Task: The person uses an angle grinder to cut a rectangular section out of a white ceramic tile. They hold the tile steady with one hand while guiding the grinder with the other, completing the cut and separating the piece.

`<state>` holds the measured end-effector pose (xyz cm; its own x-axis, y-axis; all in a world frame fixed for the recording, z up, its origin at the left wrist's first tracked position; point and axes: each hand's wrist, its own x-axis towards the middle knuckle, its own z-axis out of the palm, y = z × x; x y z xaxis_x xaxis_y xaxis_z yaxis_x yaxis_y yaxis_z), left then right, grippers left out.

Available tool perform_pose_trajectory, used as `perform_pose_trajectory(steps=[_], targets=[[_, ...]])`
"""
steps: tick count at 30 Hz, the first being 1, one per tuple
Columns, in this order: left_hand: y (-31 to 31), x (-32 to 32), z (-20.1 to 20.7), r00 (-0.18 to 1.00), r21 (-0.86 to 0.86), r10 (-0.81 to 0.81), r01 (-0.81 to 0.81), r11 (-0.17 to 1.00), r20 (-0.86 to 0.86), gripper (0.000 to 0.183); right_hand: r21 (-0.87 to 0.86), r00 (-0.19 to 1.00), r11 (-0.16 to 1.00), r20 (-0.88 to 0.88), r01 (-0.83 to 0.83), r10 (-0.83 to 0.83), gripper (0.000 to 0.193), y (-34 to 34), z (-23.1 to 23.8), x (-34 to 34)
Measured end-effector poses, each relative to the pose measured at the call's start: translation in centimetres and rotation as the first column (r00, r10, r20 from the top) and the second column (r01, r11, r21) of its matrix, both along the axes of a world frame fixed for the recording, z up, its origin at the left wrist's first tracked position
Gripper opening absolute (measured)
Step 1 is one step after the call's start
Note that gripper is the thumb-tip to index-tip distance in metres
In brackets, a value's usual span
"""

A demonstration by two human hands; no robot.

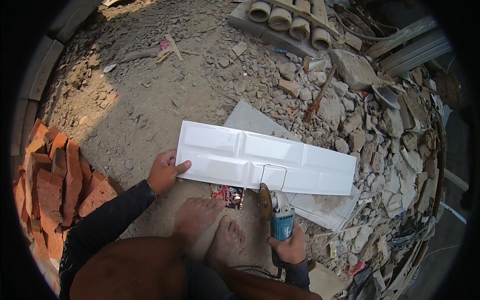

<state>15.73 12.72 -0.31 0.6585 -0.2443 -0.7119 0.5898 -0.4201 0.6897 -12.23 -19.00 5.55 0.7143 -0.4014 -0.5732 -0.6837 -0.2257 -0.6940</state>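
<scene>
Right grip [291,246] closed round the teal body of a teal-and-silver angle grinder [283,225], tool pointing away from the person. Its round, brownish-gold disc [267,201] stands on edge at the near long edge of a glossy white panel with raised, bevelled rectangles [267,157]; contact between disc and panel cannot be told. Left grip [164,173] pinches the panel's near left corner, thumb on the upper face, fingers round the left edge. Thin dark rectangular outline [275,166] on the panel, just beyond the disc. Panel lies across a flat grey slab [325,207]: slab's far corner shows past the panel's far edge, its near right corner past the near edge; panel's left end juts out over bare earth ground [145,130]. Red-and-black printed packet [227,195] between panel and bare feet [227,240]. Farther out: stacked orange-red bricks [57,177] left, grey broken rubble [372,165] right, pale round pipes [290,21] beyond.
</scene>
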Motion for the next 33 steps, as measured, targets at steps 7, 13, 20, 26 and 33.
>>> perform_pose_trajectory(steps=[7,13,20,26,33], targets=[[0.1,-0.1,-0.2,1.0,0.006,0.002,-0.002,1.0,0.003,0.043,0.005,1.0,1.0,-0.009,0.006,-0.006,0.056,0.2,0.4,0.3],[0.2,-0.2,-0.3,1.0,0.0,0.006,-0.006,1.0,0.013,0.047,-0.011,1.0,1.0,-0.002,0.003,-0.003,0.056,0.3,0.2,0.3],[0.3,-0.2,-0.4,1.0,0.009,0.004,-0.005,1.0,0.015,0.048,0.048,0.999,0.998,0.016,0.042,-0.043,0.053,0.4,-0.4,-0.1],[0.1,-0.2,0.0,1.0,0.026,0.012,-0.013,1.0,0.01,0.047,0.016,0.999,0.999,0.02,0.034,-0.035,0.054,0.6,-0.4,0.1],[0.1,0.0,0.0,1.0,0.01,-0.004,0.004,1.0,0.004,0.042,0.026,0.998,0.998,0.012,0.057,-0.058,0.059,0.9,-0.5,0.0]])
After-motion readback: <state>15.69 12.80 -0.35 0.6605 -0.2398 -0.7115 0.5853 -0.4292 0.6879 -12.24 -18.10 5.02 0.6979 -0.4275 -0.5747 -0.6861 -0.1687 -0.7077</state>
